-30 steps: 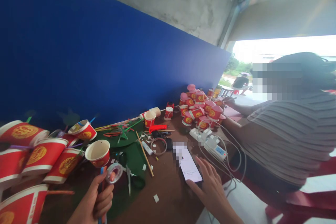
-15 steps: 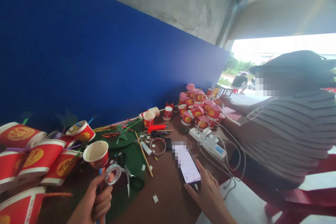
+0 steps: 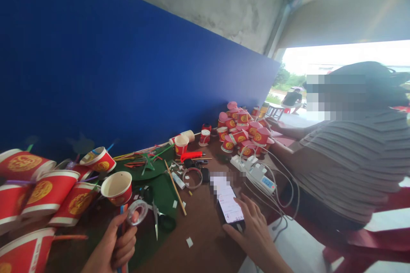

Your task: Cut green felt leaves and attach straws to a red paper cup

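My left hand (image 3: pixel 120 239) is closed around a few thin blue and orange sticks, and a roll of clear tape (image 3: pixel 137 212) is held at its fingertips. My right hand (image 3: pixel 251 228) has its fingers spread over a lit smartphone (image 3: pixel 231 207) lying on the brown table. Its index finger is over the screen and its thumb is by the lower edge. A cable is plugged into the phone's lower end. Right of the tape lie black-handled scissors (image 3: pixel 165 221), partly open. Behind my left hand stands a red and white paper cup (image 3: pixel 117 188), empty inside.
Red paper cups (image 3: pixel 51 191) lie in a heap at left. More cups with pink discs (image 3: pixel 243 130) are piled at the back. A white power strip (image 3: pixel 256 175) with looping cables lies right of the phone. A person in a striped top (image 3: pixel 355 166) sits at right, reaching toward the pile.
My right index finger has moved up and left over the phone screen, and the hand has shifted slightly. My left hand keeps the tape and sticks in place.
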Motion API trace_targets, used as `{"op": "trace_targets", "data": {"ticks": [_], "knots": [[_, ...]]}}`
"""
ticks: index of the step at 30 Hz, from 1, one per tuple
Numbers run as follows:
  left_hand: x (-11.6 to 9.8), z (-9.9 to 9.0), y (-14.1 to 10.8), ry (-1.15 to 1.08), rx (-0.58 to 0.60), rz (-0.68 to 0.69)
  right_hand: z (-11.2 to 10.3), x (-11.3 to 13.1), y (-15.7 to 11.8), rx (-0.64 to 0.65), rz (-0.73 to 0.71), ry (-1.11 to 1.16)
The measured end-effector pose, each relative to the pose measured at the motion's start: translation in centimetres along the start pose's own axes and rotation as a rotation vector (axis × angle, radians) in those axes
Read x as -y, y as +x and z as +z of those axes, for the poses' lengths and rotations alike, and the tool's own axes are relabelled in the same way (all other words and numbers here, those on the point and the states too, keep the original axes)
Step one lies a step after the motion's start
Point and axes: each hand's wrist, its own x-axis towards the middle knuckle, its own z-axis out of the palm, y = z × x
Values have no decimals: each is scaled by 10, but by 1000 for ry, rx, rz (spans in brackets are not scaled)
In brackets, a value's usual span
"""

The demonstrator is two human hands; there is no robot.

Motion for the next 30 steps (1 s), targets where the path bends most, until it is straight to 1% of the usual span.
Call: {"op": "trace_targets", "data": {"ticks": [5, 10, 15, 19, 25, 30], "knots": [[0, -2, 2, -26, 9, -5, 0, 1, 0, 31, -5, -14], [-1, 0, 0, -24, -25, 5, 0, 2, 0, 40, -16, -17], [-1, 2, 0, -28, -9, 1, 0, 0, 1, 32, -14, -27], [0, 0, 2, -20, -21, 7, 0, 0, 1, 19, -22, -25], [0, -1, 3, -37, -6, 1, 0, 2, 1, 41, -29, -19], [0, -2, 2, -27, -11, 1, 1, 0, 1, 35, -33, -17]]}}
